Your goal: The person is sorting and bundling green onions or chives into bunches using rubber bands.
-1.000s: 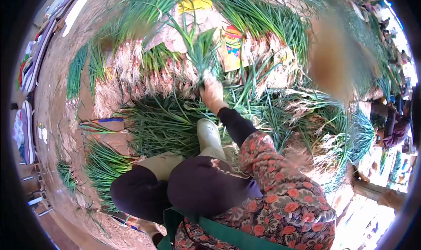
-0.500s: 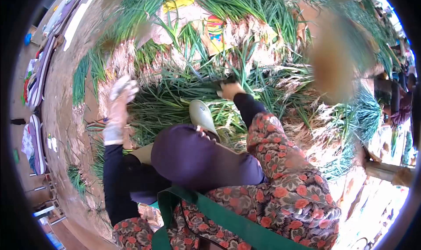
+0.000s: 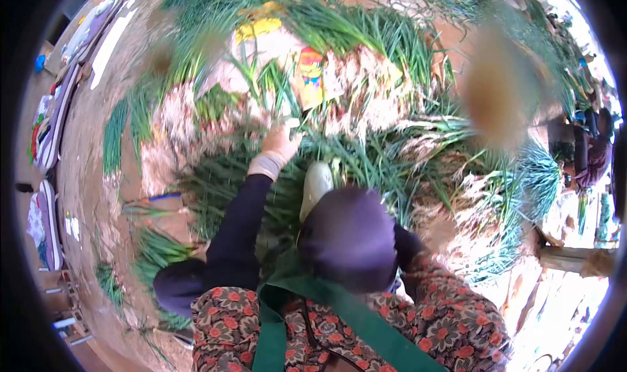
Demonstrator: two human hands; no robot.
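**Green onions partly in order, partly loose, with one hand among them**

In the head view, the green onions [image 3: 366, 88] lie on the ground in front of the person and around the boot [image 3: 318, 184]. Judging by how they lie, the sorting looks partial: across the top, an upper row [image 3: 179, 114] has its roots turned roughly the same way, towards the person. Nearer in, a loose heap [image 3: 222, 205] of leaves spreads beneath the left arm, and a tangled clump [image 3: 480, 199] on the right shows roots at mixed angles – these seem the less ordered part. Nothing visible gives a total, so the share finished cannot be judged.

The left hand [image 3: 279, 143], with a pale wrist covering [image 3: 266, 165], is over the onions between the row and the heap. Its fingers look partly bent, but whether they grasp a stalk or are free I cannot tell; the pale bit at their tips is too blurred to name.

The right hand is out of sight: its dark sleeve [image 3: 408, 246] disappears behind the raised knee [image 3: 349, 241], so its state cannot be told either. The knee also covers some ground. A brown blur [image 3: 493, 91] masks the upper right – another person [image 3: 595, 151] at that edge is hard to make out – and the rounded dark border cuts off the rest.
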